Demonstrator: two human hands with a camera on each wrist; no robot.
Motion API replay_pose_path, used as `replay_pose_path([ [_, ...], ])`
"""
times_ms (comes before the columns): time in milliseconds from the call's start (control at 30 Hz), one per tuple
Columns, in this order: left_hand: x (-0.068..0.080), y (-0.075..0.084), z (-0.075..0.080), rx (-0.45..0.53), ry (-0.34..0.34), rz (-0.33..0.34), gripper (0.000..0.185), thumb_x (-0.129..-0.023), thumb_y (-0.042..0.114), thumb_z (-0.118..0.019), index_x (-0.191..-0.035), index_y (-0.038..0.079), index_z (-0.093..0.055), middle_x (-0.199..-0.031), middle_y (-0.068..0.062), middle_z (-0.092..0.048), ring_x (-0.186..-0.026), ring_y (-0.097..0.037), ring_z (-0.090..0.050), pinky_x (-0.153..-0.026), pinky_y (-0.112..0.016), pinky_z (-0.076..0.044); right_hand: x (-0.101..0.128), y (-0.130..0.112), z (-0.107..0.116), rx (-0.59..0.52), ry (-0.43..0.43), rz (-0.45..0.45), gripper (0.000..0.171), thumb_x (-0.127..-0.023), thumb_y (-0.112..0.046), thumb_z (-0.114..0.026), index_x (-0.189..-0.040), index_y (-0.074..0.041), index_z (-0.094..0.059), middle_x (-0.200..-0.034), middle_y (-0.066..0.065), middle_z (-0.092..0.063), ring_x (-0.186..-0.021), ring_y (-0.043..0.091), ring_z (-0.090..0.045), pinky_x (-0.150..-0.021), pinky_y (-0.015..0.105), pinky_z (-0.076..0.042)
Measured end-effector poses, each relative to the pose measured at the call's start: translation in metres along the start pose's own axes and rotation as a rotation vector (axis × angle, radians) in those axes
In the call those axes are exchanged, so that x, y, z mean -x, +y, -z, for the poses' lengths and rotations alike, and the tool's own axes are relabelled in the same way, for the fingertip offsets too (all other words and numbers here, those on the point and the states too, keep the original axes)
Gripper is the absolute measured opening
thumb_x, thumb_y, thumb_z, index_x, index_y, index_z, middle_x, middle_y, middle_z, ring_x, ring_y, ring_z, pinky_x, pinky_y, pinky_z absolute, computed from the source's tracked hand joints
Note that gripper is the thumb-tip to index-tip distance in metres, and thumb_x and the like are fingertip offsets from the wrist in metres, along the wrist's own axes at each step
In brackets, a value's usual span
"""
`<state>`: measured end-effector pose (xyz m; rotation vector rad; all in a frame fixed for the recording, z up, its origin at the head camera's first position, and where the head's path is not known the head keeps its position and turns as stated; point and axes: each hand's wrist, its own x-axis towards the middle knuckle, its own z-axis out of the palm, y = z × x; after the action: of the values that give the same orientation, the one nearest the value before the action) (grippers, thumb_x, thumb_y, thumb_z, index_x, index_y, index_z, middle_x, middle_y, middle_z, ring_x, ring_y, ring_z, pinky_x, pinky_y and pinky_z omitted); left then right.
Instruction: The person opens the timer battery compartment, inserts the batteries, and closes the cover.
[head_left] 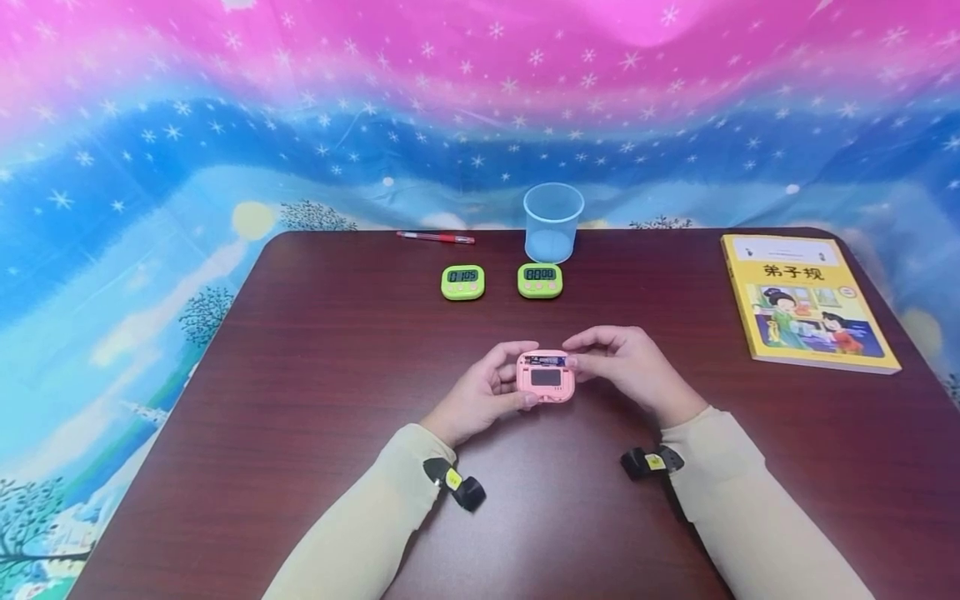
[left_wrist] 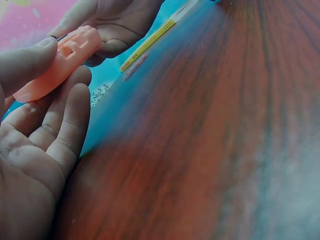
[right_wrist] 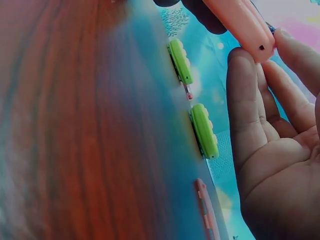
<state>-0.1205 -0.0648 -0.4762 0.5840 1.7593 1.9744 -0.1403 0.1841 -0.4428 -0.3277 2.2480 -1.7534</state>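
Observation:
Between both hands, above the table, is a pink digital timer [head_left: 546,392], its back facing me and its battery compartment uncovered. A dark battery [head_left: 544,361] lies in the slot along the top. My left hand [head_left: 483,396] grips the left side, thumb on the lower edge and fingers behind. At the opposite end, my right hand [head_left: 637,367] has its thumb at the battery's right end, while a fingertip supports the timer casing [right_wrist: 245,30] in the right wrist view. The timer's front is turned away.
Two green timers [head_left: 462,283] [head_left: 540,282] lie beyond the hands. Behind them are a red pen [head_left: 437,237] and a clear blue cup [head_left: 552,229]. A yellow book [head_left: 813,304] lies at the right. A flat pink piece [right_wrist: 206,207] lies on the table.

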Motion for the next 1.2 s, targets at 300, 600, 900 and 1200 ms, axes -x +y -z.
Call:
replay_pose_path([
  [300, 0.000, 0.002, 0.000, -0.067, -0.036, -0.024, 0.064, -0.089, -0.008, -0.070, -0.145, 0.005, -0.040, -0.127, -0.023, -0.065, -0.101, -0.019, -0.068, -0.088, -0.028, -0.057, 0.002, -0.002, -0.004, 0.079, 0.050, 0.000, 0.022, -0.085, -0.014, -0.081, -0.105, -0.005, -0.075, -0.091, 0.008, -0.073, -0.075, 0.019, -0.065, -0.068, 0.031, -0.057],
  [600, 0.001, 0.002, -0.001, -0.100, -0.051, -0.036, 0.065, -0.088, -0.009, -0.071, -0.144, 0.005, -0.041, -0.129, -0.021, -0.064, -0.108, -0.021, -0.067, -0.094, -0.031, -0.056, 0.003, -0.009, -0.013, 0.123, 0.071, 0.001, 0.018, -0.087, -0.008, -0.077, -0.104, -0.002, -0.073, -0.094, 0.011, -0.070, -0.080, 0.019, -0.066, -0.072, 0.024, -0.057],
  [900, -0.002, 0.000, -0.001, -0.111, -0.038, -0.067, 0.067, -0.089, -0.009, -0.069, -0.148, 0.001, -0.038, -0.129, -0.023, -0.064, -0.103, -0.016, -0.067, -0.088, -0.028, -0.057, 0.002, -0.013, -0.018, 0.183, 0.110, 0.024, 0.018, -0.087, -0.005, -0.071, -0.105, -0.003, -0.072, -0.093, 0.009, -0.069, -0.081, 0.023, -0.063, -0.072, 0.023, -0.056],
  [1200, -0.002, 0.000, 0.000, -0.117, -0.005, -0.040, 0.072, -0.090, -0.007, -0.070, -0.153, 0.002, -0.036, -0.128, -0.021, -0.065, -0.097, -0.015, -0.067, -0.084, -0.026, -0.058, 0.002, -0.006, -0.012, 0.243, 0.103, 0.056, 0.016, -0.089, -0.013, -0.076, -0.104, -0.011, -0.073, -0.094, 0.004, -0.071, -0.083, 0.022, -0.065, -0.072, 0.025, -0.056],
])
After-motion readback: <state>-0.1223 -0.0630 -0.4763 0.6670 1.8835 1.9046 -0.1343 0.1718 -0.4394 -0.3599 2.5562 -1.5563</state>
